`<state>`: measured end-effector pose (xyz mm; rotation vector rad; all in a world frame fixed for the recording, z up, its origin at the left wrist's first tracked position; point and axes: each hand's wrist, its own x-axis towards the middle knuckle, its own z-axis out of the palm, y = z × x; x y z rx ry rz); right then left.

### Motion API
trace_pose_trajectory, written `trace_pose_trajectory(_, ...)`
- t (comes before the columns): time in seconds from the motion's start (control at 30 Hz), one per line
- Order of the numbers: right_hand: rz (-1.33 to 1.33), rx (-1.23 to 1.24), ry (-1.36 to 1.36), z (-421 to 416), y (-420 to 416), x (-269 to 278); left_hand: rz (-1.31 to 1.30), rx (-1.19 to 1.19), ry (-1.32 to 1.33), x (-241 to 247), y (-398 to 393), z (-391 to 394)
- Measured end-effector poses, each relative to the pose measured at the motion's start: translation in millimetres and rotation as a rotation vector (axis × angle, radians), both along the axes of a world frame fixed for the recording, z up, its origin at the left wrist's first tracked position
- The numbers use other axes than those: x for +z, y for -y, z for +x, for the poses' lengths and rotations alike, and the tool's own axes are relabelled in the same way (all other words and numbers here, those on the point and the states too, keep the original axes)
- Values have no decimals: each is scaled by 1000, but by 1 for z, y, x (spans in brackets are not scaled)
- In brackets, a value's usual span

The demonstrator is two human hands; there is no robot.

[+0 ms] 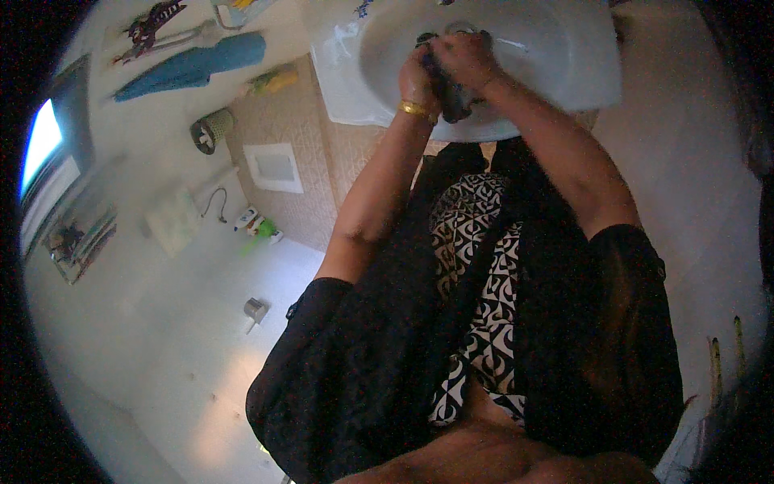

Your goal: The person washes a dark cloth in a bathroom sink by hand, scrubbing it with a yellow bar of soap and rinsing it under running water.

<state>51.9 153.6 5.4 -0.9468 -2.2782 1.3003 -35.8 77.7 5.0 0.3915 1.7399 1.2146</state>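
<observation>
Both of my hands are over the basin of a white sink [338,66] at the top of the view. My left hand [420,78], with a gold-coloured bracelet [414,108] at its wrist, is closed on a dark, wet-looking cloth [453,103]. Against it, my right hand [468,57] grips the same bunched cloth from the other side. One end of the cloth hangs below the hands inside the basin. Behind the hands a shiny metal part, seemingly the tap [462,28], shows partly. The fingertips are mostly hidden.
On the left wall hang a blue towel [193,66] and a dark patterned item [148,27]. Below them are a cylindrical holder [211,130], a recessed white soap dish [272,168], a green and white bottle [259,225] and a small grey fitting [256,310].
</observation>
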Motion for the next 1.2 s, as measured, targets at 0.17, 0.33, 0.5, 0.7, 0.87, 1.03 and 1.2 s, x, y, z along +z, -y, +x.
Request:
trace_pose_trajectory(0.17,53,-3,-95,11,10,18,170,-311,-233,-32,11,-8)
trace_pose_trajectory(0.33,-7,84,-305,10,27,30,200,124,572,-20,12,-7)
trace_pose_trajectory(0.5,-36,-93,75,51,-43,-11,45,75,387,43,-22,24)
trace_pose_trajectory(0.7,-351,-206,196,56,-122,59,304,-123,182,57,-14,-3)
trace_pose_trajectory(0.87,119,-416,-125,40,-164,74,85,-171,134,35,-3,12)
trace_pose_trajectory(1.03,461,246,345,55,-173,63,-83,-211,269,30,12,16)
trace_pose_trajectory(1.2,772,140,315,132,-185,11,-68,-264,252,39,12,1)
